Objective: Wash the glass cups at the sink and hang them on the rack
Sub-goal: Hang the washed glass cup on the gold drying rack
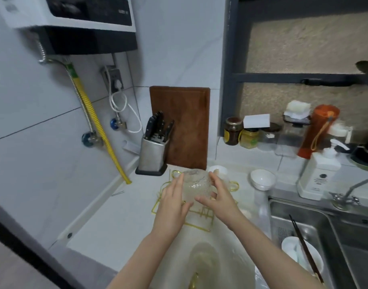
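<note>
Both hands, left hand (172, 202) and right hand (218, 197), grip the upturned glass cup (196, 185) over the gold rack (199, 217); wet fingers or, seemingly, a missed peg could topple it.

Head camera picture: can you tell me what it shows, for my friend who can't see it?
Two hands, left hand and right hand, hold an upside-down glass cup over a gold wire rack on a white counter. A sink with chopsticks is at the right; a knife block stands behind.
</note>
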